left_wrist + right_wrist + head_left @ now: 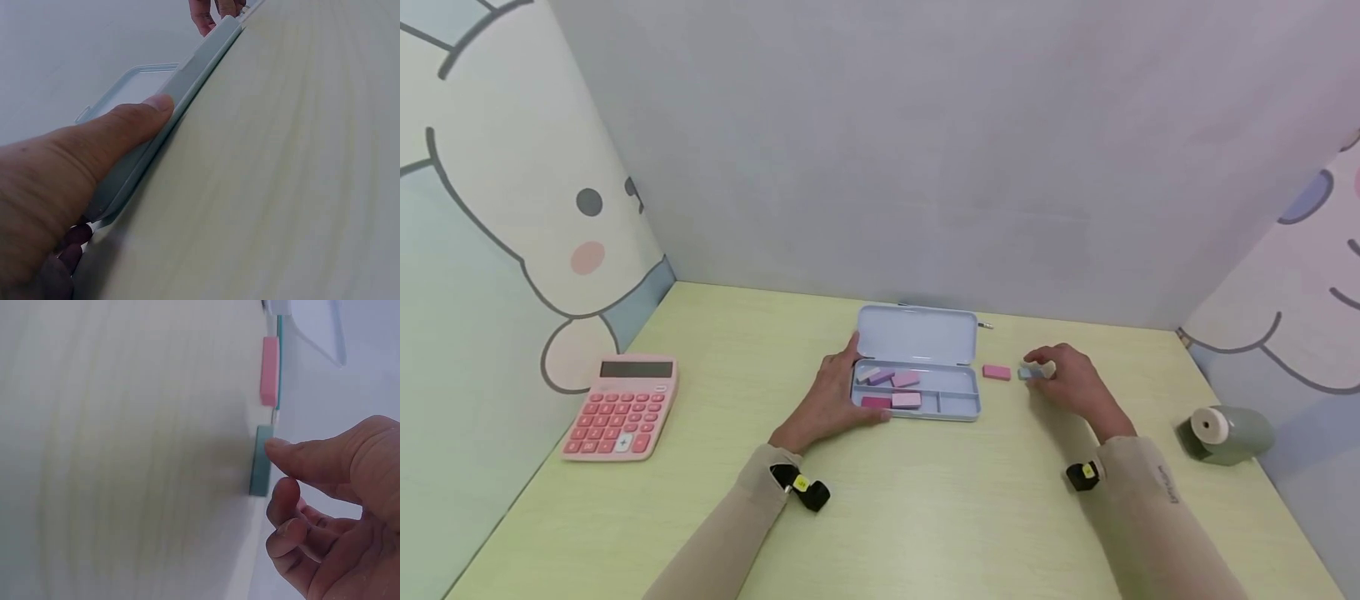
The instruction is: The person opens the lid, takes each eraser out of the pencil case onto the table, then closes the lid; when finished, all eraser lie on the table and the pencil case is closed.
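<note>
A pale blue pencil case point(958, 380) stands open with its lid point(917, 335) tipped back. Several small eraser-like blocks lie in its left compartments, among them a purple block point(881, 377) and a pink block point(906, 400). My left hand point(831, 396) grips the case's left end, its thumb point(140, 119) along the front wall in the left wrist view. On the right, my right hand point(1071, 383) has thumb and forefinger around a teal eraser-like block point(260, 469) on the table. The right wrist view shows the thumb overlapping that block while other fingers curl below.
A pink block point(996, 372) lies between the case and the teal block. Behind the lid, the end of a pencil-like stick point(986, 326) pokes out. A pink calculator point(619, 408) sits at left, and a grey-green object with a white roll point(1225, 433) at right.
</note>
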The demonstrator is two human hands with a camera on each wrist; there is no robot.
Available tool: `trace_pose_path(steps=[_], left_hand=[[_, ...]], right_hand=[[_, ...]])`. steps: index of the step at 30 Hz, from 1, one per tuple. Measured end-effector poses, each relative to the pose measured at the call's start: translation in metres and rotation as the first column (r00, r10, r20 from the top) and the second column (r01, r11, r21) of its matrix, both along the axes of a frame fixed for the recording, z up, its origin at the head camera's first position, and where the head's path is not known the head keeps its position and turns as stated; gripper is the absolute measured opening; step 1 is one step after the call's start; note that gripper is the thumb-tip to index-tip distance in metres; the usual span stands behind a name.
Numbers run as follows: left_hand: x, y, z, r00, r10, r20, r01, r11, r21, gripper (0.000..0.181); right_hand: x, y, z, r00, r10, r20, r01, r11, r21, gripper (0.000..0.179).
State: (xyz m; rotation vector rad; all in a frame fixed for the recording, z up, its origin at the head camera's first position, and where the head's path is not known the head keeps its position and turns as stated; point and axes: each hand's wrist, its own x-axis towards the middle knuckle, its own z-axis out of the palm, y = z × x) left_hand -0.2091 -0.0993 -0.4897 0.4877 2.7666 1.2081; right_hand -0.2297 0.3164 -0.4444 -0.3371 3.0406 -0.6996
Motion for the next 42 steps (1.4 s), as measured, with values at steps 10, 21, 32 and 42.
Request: trace_pose_path(steps=[10, 21, 32, 42], left_hand=[[0.001, 0.001, 0.003, 1.000, 0.003, -0.007, -0.003, 1.000, -0.008, 0.142], [0.001, 0.001, 0.001, 1.000, 0.005, -0.012, -0.005, 1.000, 0.006, 0.141], [0.000, 0.001, 0.002, 1.000, 0.009, 0.008, -0.009, 1.000, -0.017, 0.141], [0.001, 0.001, 0.001, 1.000, 0.005, -0.009, -0.005, 1.000, -0.020, 0.141]], right_hand=[[0.013, -0.047, 0.009, 0.998, 0.037, -0.046, -0.041, 0.994, -0.102, 0.023], [0.021, -0.097, 0.002, 0.987, 0.157, -0.033, -0.161, 0.970, -0.182, 0.021], [0.031, -0.133, 0.000, 0.954, 0.301, -0.001, -0.294, 0.931, -0.216, 0.021], [0.029, -0.146, -0.001, 0.947, 0.321, 0.013, -0.317, 0.939, -0.133, 0.019]])
